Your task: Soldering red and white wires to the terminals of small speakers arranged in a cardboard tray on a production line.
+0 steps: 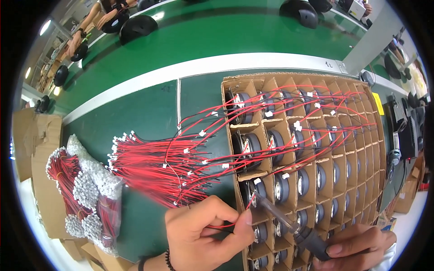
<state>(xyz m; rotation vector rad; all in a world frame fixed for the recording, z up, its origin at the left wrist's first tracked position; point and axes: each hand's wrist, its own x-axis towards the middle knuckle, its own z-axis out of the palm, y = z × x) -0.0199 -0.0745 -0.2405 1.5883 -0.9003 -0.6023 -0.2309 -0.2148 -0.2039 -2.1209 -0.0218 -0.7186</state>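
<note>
Between the thumb and fingers of my left hand (205, 230), a thin red wire (250, 203) is pinched, its end up by a speaker's terminal. My right hand (359, 249) grips a soldering iron (312, 241) by its dark handle. The iron's tip reaches the same speaker (246, 190), at the left edge of a cardboard divider box (244, 81). Round speakers fill many of the box's cells. Red and black leads with white connectors trail over its upper rows. To the left of the box lies a loose pile of red and black wires (156, 169).
Bagged wire bundles (90, 189) with white connectors lie at the far left, beside cardboard (45, 180). Beyond a white rail (194, 63), a green conveyor (212, 36) carries black rounded shells (138, 29). Another person's arms (97, 18) show at the upper left. A grey post (368, 38) stands upper right.
</note>
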